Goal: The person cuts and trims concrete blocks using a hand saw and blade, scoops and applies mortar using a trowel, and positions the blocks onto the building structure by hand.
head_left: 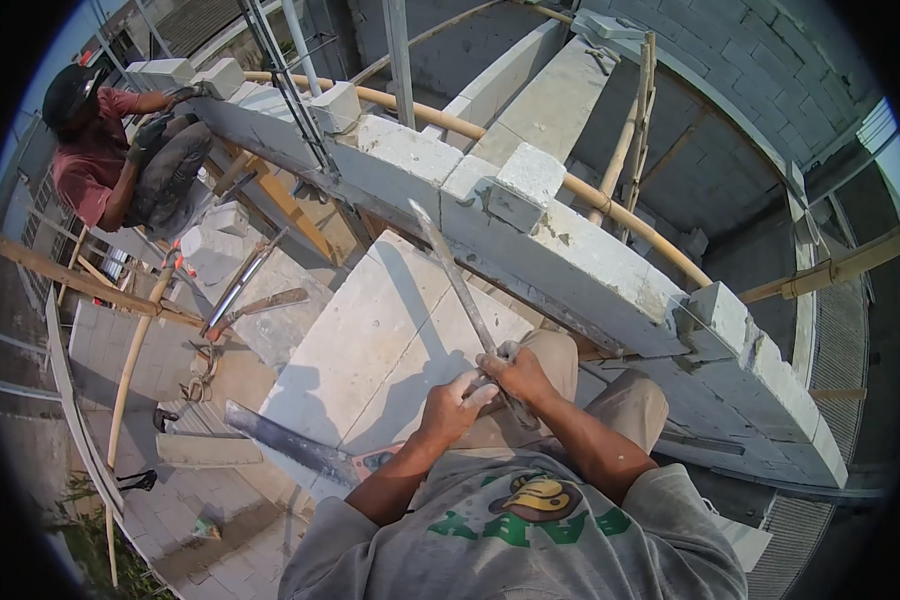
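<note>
A long, narrow metal bar (450, 265) slants up and away from my lap, over pale boards (385, 340). My left hand (455, 405) is closed at the bar's lower part, its fingers partly hidden. Just above and to the right, my right hand (518, 375) wraps round the same bar. A handsaw (295, 440) with a red handle lies on the boards beside my left forearm. Beyond my hands runs a wall of light grey blocks (590, 245), with a loose block (528, 185) on its top.
A co-worker (120, 150) in a cap and gloves crouches by the wall at the upper left. Metal tools (245, 285) lie on a block ledge nearby. Bamboo poles (660, 240) cross behind the wall, and rebar (290, 85) rises beside it. Planks and a drop are at left.
</note>
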